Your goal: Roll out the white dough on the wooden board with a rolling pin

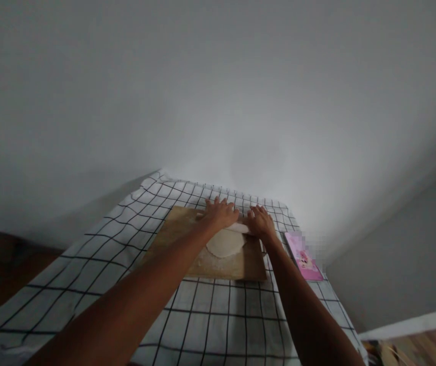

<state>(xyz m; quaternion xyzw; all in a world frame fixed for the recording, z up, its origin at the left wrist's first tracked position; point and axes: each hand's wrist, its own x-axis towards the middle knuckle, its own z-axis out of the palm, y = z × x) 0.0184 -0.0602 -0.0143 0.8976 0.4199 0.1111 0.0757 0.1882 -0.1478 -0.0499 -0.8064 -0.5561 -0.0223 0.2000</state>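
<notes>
A pale rolling pin (237, 227) lies across the far part of a wooden board (176, 229), partly covered by my hands. My left hand (220, 212) rests over its left part, with the fingers curved forward across it. Over the right end is my right hand (260, 221), closed on the pin in the same way. Just on the near side of the pin, a flat, round sheet of dough (225, 244) is spread on the board. My left forearm hides part of the board and the dough's left edge.
A white tablecloth with black grid lines (198, 310) covers the table under the board. Right of my right arm lies a pink booklet (304, 256) with a cartoon figure. A pale wall (218, 101) stands behind the table. Dark furniture (8, 259) is at far left.
</notes>
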